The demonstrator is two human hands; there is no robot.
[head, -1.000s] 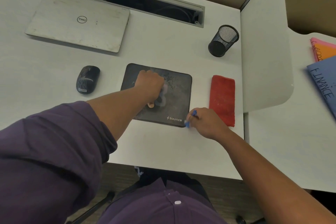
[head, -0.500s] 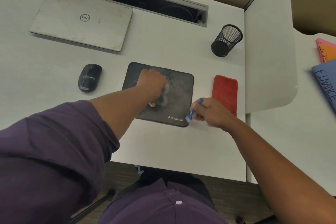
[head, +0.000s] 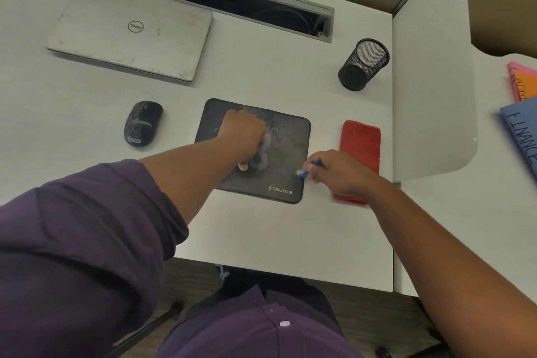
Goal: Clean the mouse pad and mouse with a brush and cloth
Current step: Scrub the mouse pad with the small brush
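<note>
A dark mouse pad (head: 287, 154) marked "sounce" lies mid-desk with pale dusty smears on it. My left hand (head: 242, 132) is fisted on the pad and grips a brush (head: 260, 155). Its tan handle end pokes out below the fist and its head is blurred. My right hand (head: 338, 173) sits at the pad's right edge and pinches a small blue tool (head: 308, 170) with a whitish tip that touches the pad. A folded red cloth (head: 361, 139) lies right of the pad, partly under my right wrist. The black mouse (head: 142, 122) rests left of the pad.
A closed silver laptop (head: 130, 29) lies at the back left, an open cable tray (head: 244, 0) behind it. A black mesh pen cup (head: 363, 64) stands at the back right. A white partition (head: 430, 96) bounds the desk on the right, with folders (head: 523, 131) beyond it.
My right hand has moved with the blue tool from the pad's near right corner up along its right edge. My left hand stays on the pad with the brush blurred.
</note>
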